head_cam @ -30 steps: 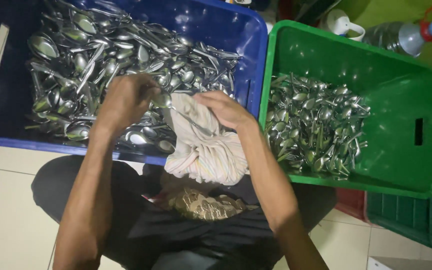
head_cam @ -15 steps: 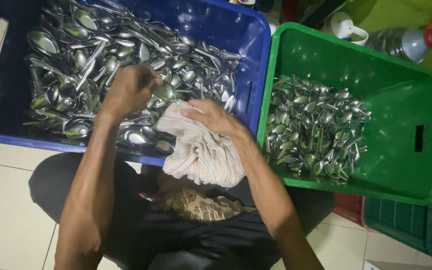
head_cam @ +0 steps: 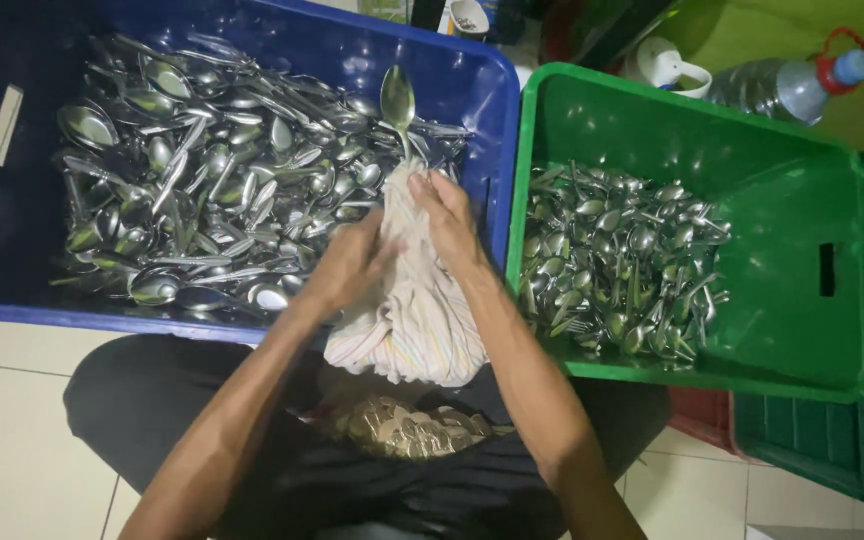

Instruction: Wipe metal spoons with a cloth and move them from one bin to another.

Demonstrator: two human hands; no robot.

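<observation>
Wiping one spoon at frame centre, both the left hand and right hand closing a striped cloth around its handle, with the blue crate at left holding a big heap, the green crate at right fewer.

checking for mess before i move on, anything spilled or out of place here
Nothing stands out. All cutlery lies inside the blue crate and green crate, none on the floor. Both hands, left hand and right hand, hold one spoon wrapped in a striped cloth.
</observation>
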